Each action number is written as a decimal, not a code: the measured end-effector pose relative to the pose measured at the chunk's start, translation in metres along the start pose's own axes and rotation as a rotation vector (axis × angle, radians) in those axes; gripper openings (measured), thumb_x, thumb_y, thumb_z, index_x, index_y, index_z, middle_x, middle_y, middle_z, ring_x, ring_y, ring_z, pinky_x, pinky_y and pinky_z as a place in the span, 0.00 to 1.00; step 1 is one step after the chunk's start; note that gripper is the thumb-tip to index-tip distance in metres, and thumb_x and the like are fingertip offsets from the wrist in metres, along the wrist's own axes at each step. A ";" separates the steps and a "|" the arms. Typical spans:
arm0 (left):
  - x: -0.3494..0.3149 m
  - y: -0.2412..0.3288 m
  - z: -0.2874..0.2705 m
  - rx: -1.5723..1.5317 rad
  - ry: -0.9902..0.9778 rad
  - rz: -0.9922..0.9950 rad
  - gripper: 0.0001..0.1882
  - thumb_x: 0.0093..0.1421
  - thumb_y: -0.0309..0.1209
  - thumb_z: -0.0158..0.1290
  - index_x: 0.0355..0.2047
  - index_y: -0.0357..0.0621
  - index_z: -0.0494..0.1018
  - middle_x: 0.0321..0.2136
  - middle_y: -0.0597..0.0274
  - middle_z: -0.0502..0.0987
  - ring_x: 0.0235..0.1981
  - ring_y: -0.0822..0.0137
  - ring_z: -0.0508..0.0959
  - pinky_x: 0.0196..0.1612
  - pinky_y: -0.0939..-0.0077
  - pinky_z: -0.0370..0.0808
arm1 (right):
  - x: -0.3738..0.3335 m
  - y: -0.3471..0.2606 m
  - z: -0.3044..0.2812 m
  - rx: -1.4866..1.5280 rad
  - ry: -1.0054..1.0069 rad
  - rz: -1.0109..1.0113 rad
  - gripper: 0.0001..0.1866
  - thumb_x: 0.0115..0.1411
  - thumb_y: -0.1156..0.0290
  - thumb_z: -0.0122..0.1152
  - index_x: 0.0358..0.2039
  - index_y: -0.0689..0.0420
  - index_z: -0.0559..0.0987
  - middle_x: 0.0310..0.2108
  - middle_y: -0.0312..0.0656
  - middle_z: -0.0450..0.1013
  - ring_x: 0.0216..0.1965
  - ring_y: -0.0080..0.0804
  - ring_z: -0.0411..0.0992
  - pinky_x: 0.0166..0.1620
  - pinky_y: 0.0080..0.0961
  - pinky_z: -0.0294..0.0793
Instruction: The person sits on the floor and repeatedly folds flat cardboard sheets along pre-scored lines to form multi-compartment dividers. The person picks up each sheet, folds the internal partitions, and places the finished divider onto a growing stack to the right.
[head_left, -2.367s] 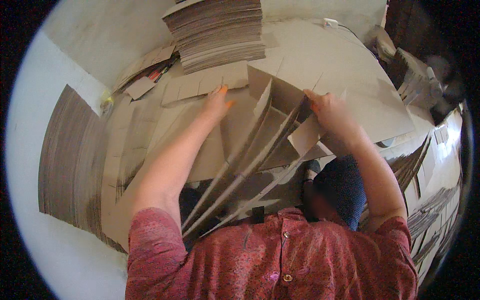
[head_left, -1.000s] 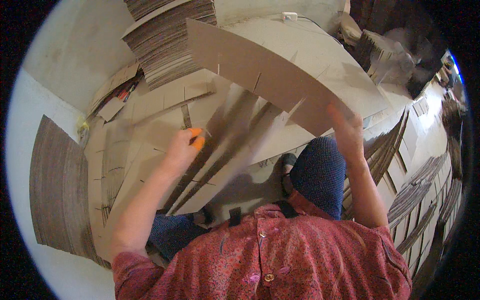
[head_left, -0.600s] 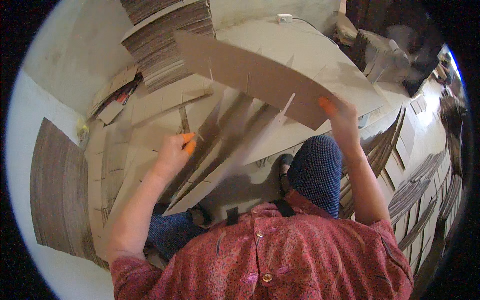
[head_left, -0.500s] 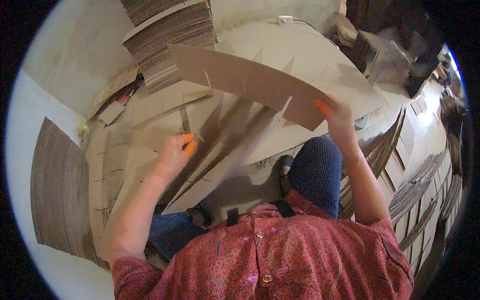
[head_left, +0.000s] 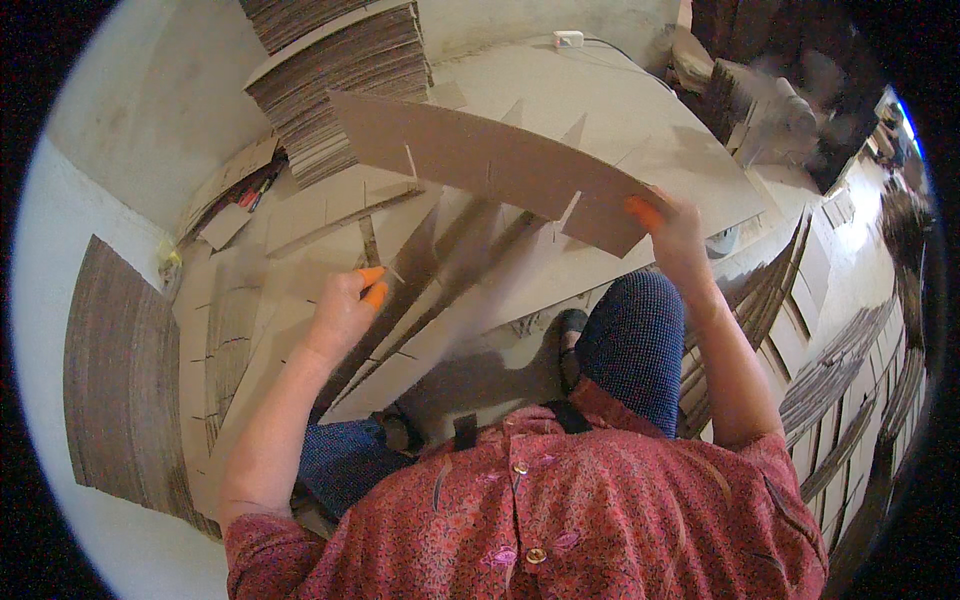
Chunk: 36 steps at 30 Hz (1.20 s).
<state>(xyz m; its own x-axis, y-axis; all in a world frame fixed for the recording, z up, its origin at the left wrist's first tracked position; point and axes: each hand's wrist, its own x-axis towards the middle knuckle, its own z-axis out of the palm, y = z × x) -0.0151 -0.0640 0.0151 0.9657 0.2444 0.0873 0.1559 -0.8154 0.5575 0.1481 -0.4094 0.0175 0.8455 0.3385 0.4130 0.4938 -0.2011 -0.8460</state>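
Note:
My right hand grips the right end of a long brown cardboard strip with several slots along its lower edge. Orange covers sit on fingers of both hands. Lower left, my left hand is closed in a pinch on the upper edge of another cardboard strip. That piece stands on edge beside more upright strips, which fan out under the long one. Where the long strip meets the upright ones, the slots are partly blurred.
Tall cardboard stacks stand at the back and far left. A flat cardboard sheet covers the work surface. A white plug with a dark cable lies at its far edge. More slotted cardboard is piled on the right.
The long strip has shifted slightly left and down at its left end. My left hand has moved a little left; my right hand keeps its grip at nearly the same place.

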 end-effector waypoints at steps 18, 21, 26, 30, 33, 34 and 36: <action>0.003 0.008 0.006 0.141 0.169 0.120 0.14 0.51 0.26 0.55 0.38 0.33 0.73 0.30 0.45 0.76 0.30 0.57 0.77 0.33 0.72 0.72 | -0.039 0.047 0.014 -0.035 0.003 0.033 0.07 0.57 0.75 0.54 0.35 0.63 0.76 0.23 0.39 0.72 0.28 0.18 0.65 0.32 0.20 0.67; 0.009 0.036 0.007 0.261 0.302 0.406 0.15 0.50 0.29 0.56 0.38 0.37 0.73 0.32 0.49 0.76 0.31 0.56 0.75 0.34 0.70 0.72 | -0.041 0.041 0.028 0.033 0.079 0.000 0.07 0.56 0.76 0.55 0.36 0.63 0.76 0.25 0.41 0.74 0.28 0.21 0.67 0.32 0.21 0.67; 0.021 0.084 0.035 0.168 0.048 0.397 0.16 0.50 0.34 0.57 0.40 0.44 0.74 0.31 0.53 0.75 0.29 0.60 0.75 0.31 0.71 0.71 | -0.046 0.065 0.041 -0.076 0.058 -0.095 0.07 0.54 0.78 0.55 0.35 0.61 0.76 0.27 0.50 0.74 0.27 0.31 0.72 0.31 0.24 0.69; 0.025 0.095 0.052 0.175 0.029 0.449 0.17 0.50 0.37 0.57 0.38 0.42 0.74 0.27 0.54 0.74 0.27 0.58 0.74 0.30 0.69 0.71 | -0.050 0.051 0.035 -0.069 0.057 -0.075 0.07 0.54 0.78 0.55 0.35 0.62 0.76 0.25 0.50 0.74 0.26 0.27 0.72 0.31 0.23 0.69; 0.035 0.105 0.051 0.212 0.251 0.447 0.18 0.48 0.40 0.59 0.33 0.38 0.74 0.26 0.51 0.75 0.27 0.52 0.75 0.31 0.64 0.71 | -0.054 0.056 0.033 -0.051 0.086 -0.078 0.06 0.54 0.77 0.56 0.34 0.62 0.76 0.24 0.50 0.73 0.25 0.29 0.72 0.30 0.23 0.69; 0.041 0.103 0.052 0.265 0.142 0.386 0.18 0.48 0.40 0.59 0.32 0.38 0.74 0.26 0.50 0.75 0.28 0.51 0.75 0.31 0.63 0.71 | -0.056 0.059 0.032 -0.047 0.090 -0.079 0.06 0.54 0.77 0.56 0.33 0.61 0.76 0.24 0.51 0.73 0.24 0.32 0.72 0.29 0.24 0.69; 0.056 0.090 0.059 0.369 -0.069 0.256 0.17 0.47 0.40 0.59 0.29 0.38 0.74 0.25 0.47 0.75 0.29 0.49 0.75 0.32 0.60 0.71 | -0.061 0.064 0.028 -0.080 0.089 -0.070 0.05 0.54 0.77 0.56 0.33 0.62 0.76 0.24 0.51 0.73 0.23 0.32 0.72 0.28 0.24 0.69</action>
<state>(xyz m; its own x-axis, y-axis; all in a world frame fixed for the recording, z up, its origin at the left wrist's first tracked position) 0.0653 -0.1551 0.0213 0.9924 -0.0149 0.1218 -0.0383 -0.9805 0.1925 0.1226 -0.4167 -0.0713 0.8212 0.2723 0.5015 0.5640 -0.2537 -0.7858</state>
